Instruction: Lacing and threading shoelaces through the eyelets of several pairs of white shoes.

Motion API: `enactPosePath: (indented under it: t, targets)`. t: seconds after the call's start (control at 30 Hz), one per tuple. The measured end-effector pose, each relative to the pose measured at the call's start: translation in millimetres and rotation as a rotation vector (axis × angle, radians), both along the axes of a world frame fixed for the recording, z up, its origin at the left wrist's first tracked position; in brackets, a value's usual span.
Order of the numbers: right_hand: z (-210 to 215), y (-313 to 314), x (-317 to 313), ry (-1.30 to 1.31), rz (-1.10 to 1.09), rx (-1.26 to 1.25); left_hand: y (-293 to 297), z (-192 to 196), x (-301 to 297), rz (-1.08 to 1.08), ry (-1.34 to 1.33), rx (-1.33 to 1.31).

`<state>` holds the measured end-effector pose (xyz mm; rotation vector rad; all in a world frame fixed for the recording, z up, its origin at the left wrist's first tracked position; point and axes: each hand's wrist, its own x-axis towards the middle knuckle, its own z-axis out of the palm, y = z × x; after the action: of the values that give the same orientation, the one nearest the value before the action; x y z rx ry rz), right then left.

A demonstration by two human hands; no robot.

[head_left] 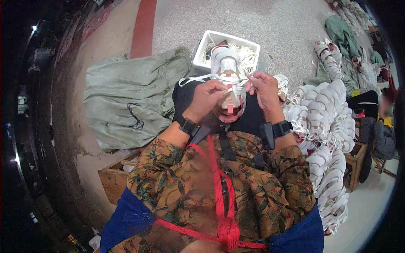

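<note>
A white sneaker [226,62] with red and pink details rests between my knees, toe pointing away from me. White shoelace [195,79] crosses its tongue and loops out to the left. At the sneaker's left side, my left hand [209,98] is closed in a pinch on the shoelace, its fingertips close to the eyelets. My right hand [264,87] pinches the lace just right of the shoe, thumb and forefinger together. The sneaker's opening with a pink pull tab [230,109] faces me.
Beyond the sneaker stands a white foam box [201,59] of loose laces. Many white sneakers [320,114] are piled in rows at the right, by a wooden crate [357,162]. A grey-green sack [126,101] lies at the left near a wooden box [113,179]. Another person [386,107] sits far right.
</note>
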<state>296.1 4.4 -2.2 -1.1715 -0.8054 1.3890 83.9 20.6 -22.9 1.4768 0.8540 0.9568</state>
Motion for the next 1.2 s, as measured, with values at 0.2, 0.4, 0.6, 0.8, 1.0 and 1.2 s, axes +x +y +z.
enactPosePath:
  t: [0.2,0.4,0.6,0.8,1.0,1.2]
  targets:
    - [7,-3,-11,-0.424,0.255,0.058,-1,-4,-2,0.015,-0.056,-0.096]
    - [16,7,-25,-1.112,0.364,0.208,-3,-1,-2,0.023,-0.104,-0.103]
    - [26,12,-30,-1.132,0.510,0.159,-3,0,-7,-0.010,-0.073,-0.101]
    - [26,16,-32,-1.303,0.552,0.170,-3,1,-7,-0.010,-0.105,-0.050]
    - [24,11,-39,-1.303,0.442,0.302,-4,5,-8,-0.015,-0.105,-0.081]
    - [24,9,-46,-1.330,0.389,0.250,-4,6,-9,-0.023,-0.106,-0.047]
